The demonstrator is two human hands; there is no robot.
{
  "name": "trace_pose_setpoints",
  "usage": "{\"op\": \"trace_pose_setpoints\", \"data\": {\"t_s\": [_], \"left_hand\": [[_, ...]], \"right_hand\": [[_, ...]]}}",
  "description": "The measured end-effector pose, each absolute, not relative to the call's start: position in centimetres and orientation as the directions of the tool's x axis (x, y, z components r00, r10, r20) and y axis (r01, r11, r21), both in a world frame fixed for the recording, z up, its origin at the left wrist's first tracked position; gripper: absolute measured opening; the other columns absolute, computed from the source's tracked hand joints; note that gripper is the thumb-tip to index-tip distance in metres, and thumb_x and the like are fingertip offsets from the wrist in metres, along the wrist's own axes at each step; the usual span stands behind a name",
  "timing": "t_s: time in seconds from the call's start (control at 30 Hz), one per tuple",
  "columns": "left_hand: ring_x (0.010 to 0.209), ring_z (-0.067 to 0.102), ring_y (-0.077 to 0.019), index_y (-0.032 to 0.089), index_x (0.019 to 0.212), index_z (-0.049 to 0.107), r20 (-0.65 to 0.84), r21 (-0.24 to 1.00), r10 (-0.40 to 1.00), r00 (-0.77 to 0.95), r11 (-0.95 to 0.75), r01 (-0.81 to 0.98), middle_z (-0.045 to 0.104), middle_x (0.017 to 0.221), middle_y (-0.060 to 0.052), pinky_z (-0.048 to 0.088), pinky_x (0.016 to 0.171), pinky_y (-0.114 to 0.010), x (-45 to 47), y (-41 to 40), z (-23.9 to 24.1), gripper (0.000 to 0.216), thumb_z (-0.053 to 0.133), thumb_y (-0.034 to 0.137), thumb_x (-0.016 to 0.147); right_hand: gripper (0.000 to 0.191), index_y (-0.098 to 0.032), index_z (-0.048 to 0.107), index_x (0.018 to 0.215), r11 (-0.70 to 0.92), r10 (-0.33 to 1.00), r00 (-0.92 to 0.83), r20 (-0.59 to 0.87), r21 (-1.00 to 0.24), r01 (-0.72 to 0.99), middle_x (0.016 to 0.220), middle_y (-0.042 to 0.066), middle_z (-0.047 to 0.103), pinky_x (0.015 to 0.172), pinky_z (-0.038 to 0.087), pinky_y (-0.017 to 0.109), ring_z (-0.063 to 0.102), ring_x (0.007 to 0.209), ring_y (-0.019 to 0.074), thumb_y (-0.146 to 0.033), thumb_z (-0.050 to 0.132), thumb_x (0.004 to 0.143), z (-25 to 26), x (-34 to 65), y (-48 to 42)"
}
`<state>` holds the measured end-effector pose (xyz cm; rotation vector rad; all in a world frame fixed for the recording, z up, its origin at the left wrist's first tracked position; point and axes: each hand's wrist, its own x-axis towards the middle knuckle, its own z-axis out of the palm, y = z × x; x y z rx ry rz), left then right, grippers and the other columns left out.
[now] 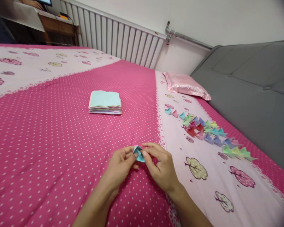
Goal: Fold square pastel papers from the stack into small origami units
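Both my hands meet low in the middle of the view, over a pink dotted bedsheet (61,142). My left hand (119,167) and my right hand (159,164) each pinch a small folded piece of light blue paper (138,153) between thumb and fingers. The paper is creased into a small pointed shape and held just above the sheet. Farther back on the sheet lies a stack of square coloured paper sheets (105,101) with a pale blue one on top.
Several folded paper pieces (207,130) in blue, green, red, pink and purple lie in rows on the pale patterned strip to the right. A pink satin pillow (186,85) sits by the grey headboard (251,94). A white radiator (118,39) lines the far wall.
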<state>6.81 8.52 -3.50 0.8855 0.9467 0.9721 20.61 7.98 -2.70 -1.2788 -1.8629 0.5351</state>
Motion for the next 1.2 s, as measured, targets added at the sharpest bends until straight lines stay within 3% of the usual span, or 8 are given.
{"op": "trace_pose_setpoints", "data": {"t_s": [0.13, 0.3, 0.4, 0.57, 0.8, 1.0, 1.2], "left_hand": [[0.058, 0.05, -0.0102, 0.01, 0.089, 0.065, -0.254, 0.92, 0.932, 0.259, 0.315, -0.231, 0.061, 0.066, -0.003, 0.037, 0.056, -0.02, 7.0, 8.6, -3.5, 0.022, 0.06, 0.018, 0.07], [0.057, 0.048, -0.0107, 0.011, 0.085, 0.068, -0.169, 0.966, 0.95, 0.263, 0.213, -0.147, 0.061, 0.063, -0.002, 0.036, 0.057, -0.022, 6.9, 8.6, -3.6, 0.019, 0.056, 0.018, 0.072], [0.06, 0.051, -0.012, 0.011, 0.085, 0.068, -0.171, 0.97, 0.944, 0.283, 0.211, -0.117, 0.062, 0.065, -0.003, 0.038, 0.06, -0.023, 6.8, 8.6, -3.8, 0.021, 0.052, 0.018, 0.073], [0.064, 0.056, -0.0141, 0.01, 0.099, 0.057, -0.211, 0.959, 0.955, 0.207, 0.243, -0.146, 0.061, 0.071, -0.004, 0.042, 0.062, -0.026, 7.0, 8.6, -4.0, 0.031, 0.054, 0.014, 0.069], [0.056, 0.055, -0.0123, 0.011, 0.095, 0.051, -0.263, 0.957, 0.958, 0.117, 0.274, -0.097, 0.056, 0.063, -0.001, 0.042, 0.055, -0.025, 7.3, 8.6, -3.7, 0.029, 0.053, 0.01, 0.066], [0.047, 0.049, -0.008, 0.01, 0.095, 0.049, -0.305, 0.931, 0.945, 0.115, 0.322, -0.17, 0.053, 0.055, 0.004, 0.038, 0.048, -0.02, 7.4, 8.5, -3.6, 0.034, 0.058, 0.009, 0.062], [0.044, 0.047, -0.0076, 0.01, 0.089, 0.051, -0.285, 0.945, 0.956, 0.068, 0.292, -0.147, 0.051, 0.051, 0.005, 0.036, 0.044, -0.019, 7.6, 8.5, -3.9, 0.033, 0.058, 0.007, 0.057]], "right_hand": [[0.014, -0.02, 0.068, 0.073, 0.297, 0.952, -0.091, 0.292, -0.81, 0.506, 0.087, 0.005, 0.067, 0.078, 0.048, 0.031, 0.063, 0.081, 0.017, -0.019, 0.055, 0.076, -3.0, 20.5, 8.3], [0.009, -0.019, 0.063, 0.063, 0.205, 0.976, -0.024, 0.219, -0.864, 0.46, 0.082, 0.004, 0.069, 0.071, 0.05, 0.03, 0.064, 0.075, 0.0172, -0.019, 0.058, 0.071, -3.3, 20.3, 8.3], [0.004, -0.019, 0.057, 0.071, 0.148, 0.984, 0.027, 0.175, -0.9, 0.411, 0.081, 0.004, 0.068, 0.061, 0.05, 0.028, 0.064, 0.067, 0.0161, -0.021, 0.06, 0.07, -3.6, 20.1, 8.2], [0.022, -0.017, 0.055, 0.092, 0.007, 0.999, -0.036, -0.002, -0.973, 0.233, 0.076, 0.003, 0.065, 0.057, 0.049, 0.025, 0.062, 0.062, 0.0141, -0.023, 0.059, 0.071, -4.3, 20.0, 8.5], [0.028, -0.015, 0.059, 0.09, -0.158, 0.984, -0.091, -0.155, -0.987, -0.029, 0.072, 0.001, 0.062, 0.062, 0.047, 0.025, 0.06, 0.064, 0.0121, -0.026, 0.067, 0.066, -4.6, 20.1, 8.7], [0.026, -0.015, 0.058, 0.087, -0.156, 0.985, -0.074, -0.155, -0.988, -0.005, 0.065, -0.002, 0.059, 0.056, 0.044, 0.022, 0.056, 0.057, 0.0094, -0.023, 0.067, 0.064, -4.2, 19.9, 8.6], [0.024, -0.015, 0.057, 0.087, -0.097, 0.994, -0.045, -0.104, -0.987, 0.124, 0.062, -0.004, 0.055, 0.05, 0.041, 0.02, 0.051, 0.052, 0.008, -0.015, 0.06, 0.064, -4.4, 19.7, 8.5]]}}
